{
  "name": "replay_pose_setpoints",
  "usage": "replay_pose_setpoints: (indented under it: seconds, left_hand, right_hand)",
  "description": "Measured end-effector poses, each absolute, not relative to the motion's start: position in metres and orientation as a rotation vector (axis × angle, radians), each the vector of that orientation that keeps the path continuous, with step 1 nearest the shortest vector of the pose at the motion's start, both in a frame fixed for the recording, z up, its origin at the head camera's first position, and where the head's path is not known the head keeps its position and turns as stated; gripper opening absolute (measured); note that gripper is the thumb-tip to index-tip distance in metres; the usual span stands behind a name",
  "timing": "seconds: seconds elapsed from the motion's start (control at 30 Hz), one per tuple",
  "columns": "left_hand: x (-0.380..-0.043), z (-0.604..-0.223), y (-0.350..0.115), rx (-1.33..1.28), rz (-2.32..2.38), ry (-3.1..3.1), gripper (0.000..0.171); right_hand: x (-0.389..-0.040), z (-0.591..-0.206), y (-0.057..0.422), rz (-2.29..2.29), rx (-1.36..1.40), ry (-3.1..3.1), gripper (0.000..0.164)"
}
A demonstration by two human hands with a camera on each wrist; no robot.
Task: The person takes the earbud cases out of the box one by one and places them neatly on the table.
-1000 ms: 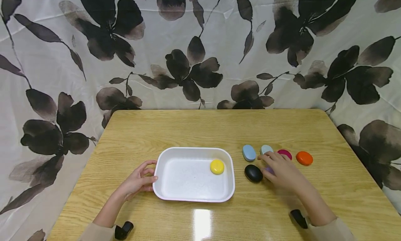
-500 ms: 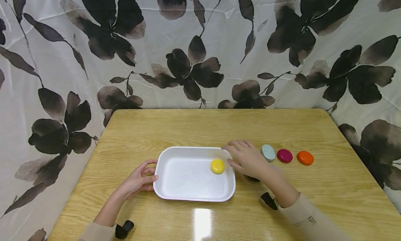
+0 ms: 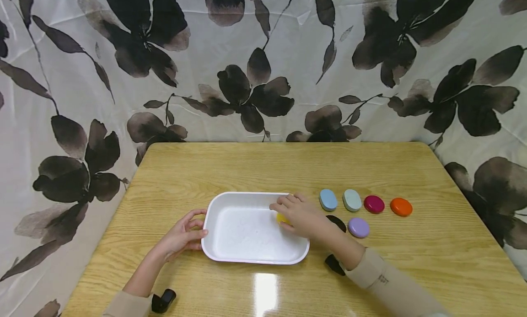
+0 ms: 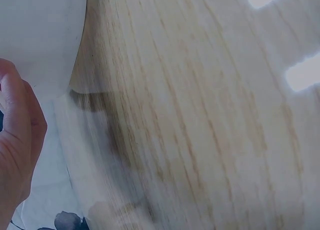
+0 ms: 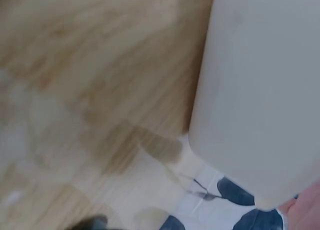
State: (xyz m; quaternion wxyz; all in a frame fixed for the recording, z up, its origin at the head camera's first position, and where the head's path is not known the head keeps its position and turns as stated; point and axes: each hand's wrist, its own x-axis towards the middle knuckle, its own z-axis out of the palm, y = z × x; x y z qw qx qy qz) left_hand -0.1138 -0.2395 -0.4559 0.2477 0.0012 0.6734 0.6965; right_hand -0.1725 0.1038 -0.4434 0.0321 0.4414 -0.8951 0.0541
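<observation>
A white rectangular tray [image 3: 255, 257] stands on the wooden table, and a yellow disc [image 3: 282, 217] lies inside near its right end. My left hand [image 3: 185, 234] holds the tray's left side, thumb at the rim and fingers along the outer wall; that hand [image 4: 17, 135] also shows at the edge of the left wrist view. Over the tray's right end reaches my right hand [image 3: 300, 216], fingers and thumb on either side of the yellow disc. Part of the disc is hidden, so whether they pinch it I cannot tell. The right wrist view shows mostly the tray's outer wall [image 5: 255, 90].
Right of the tray lie a blue disc [image 3: 328, 200], a pale mint one [image 3: 352, 200], a magenta one [image 3: 374, 204], an orange one [image 3: 401, 207] and a purple one [image 3: 358, 227]. A black disc [image 3: 337, 222] is partly behind the right wrist. Floral cloth [image 3: 255, 97] hangs behind the table.
My right hand has moved left, from over the purple disc, past the tray's right rim, to the yellow disc inside. The left hand and tray stay in place.
</observation>
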Motion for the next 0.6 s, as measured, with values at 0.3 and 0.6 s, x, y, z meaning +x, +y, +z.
replay_pose_setpoints:
  seconds: [0.3, 0.6]
  left_hand:
    - [-0.116, -0.454, -0.24, 0.003, 1.888, 1.836, 0.063]
    - [-0.12, -0.452, -0.241, 0.016, 1.893, 1.826, 0.063]
  right_hand:
    - [-0.17, -0.456, 0.095, -0.034, 1.346, -2.762, 0.038]
    - [-0.169, -0.454, 0.091, -0.3, 1.318, -2.765, 0.037]
